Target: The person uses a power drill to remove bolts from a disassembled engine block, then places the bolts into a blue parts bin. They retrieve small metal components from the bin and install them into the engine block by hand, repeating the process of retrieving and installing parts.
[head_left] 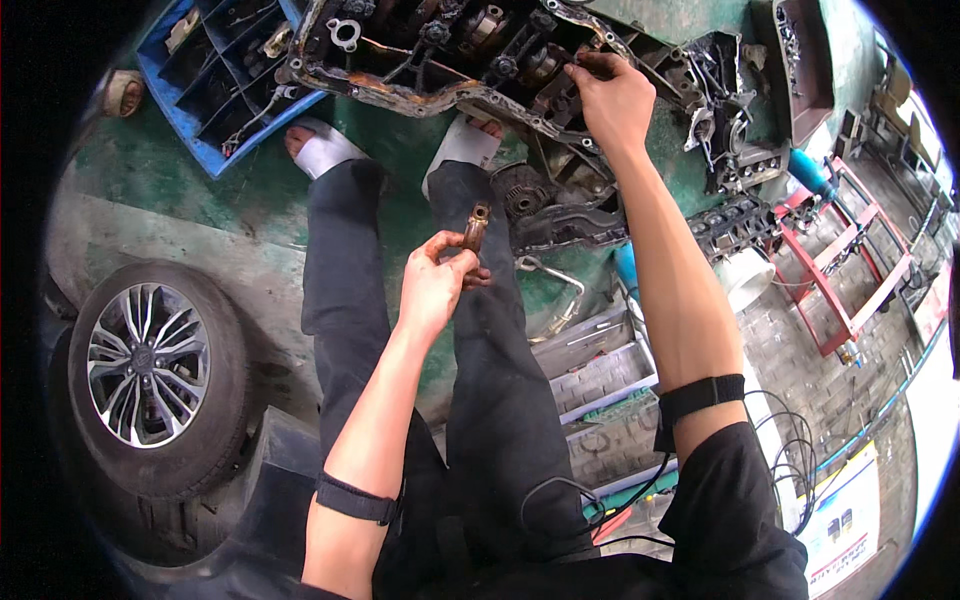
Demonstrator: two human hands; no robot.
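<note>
In front of me lies an oily, open engine block (440, 98) with the crankshaft (487, 25) showing inside. My left hand (436, 283) is closed on a small brown, oil-coated metal part (476, 228), perhaps a bearing cap, with a round hole at its upper end. It is held up above my right leg, apart from the block. My right hand (616, 98) reaches into the right end of the block. Its thumb and fingers are pinched together beside the crankshaft; what lies between them is too small or hidden to tell.
A blue divided bin (205, 150) stands at the far left. Below it rests a wheel (150, 365). Greasy engine castings (570, 222) lie under and right of the block, near a metal tray (800, 110). A red frame (840, 260) and a drawer toolbox (600, 370) stand to the right.
</note>
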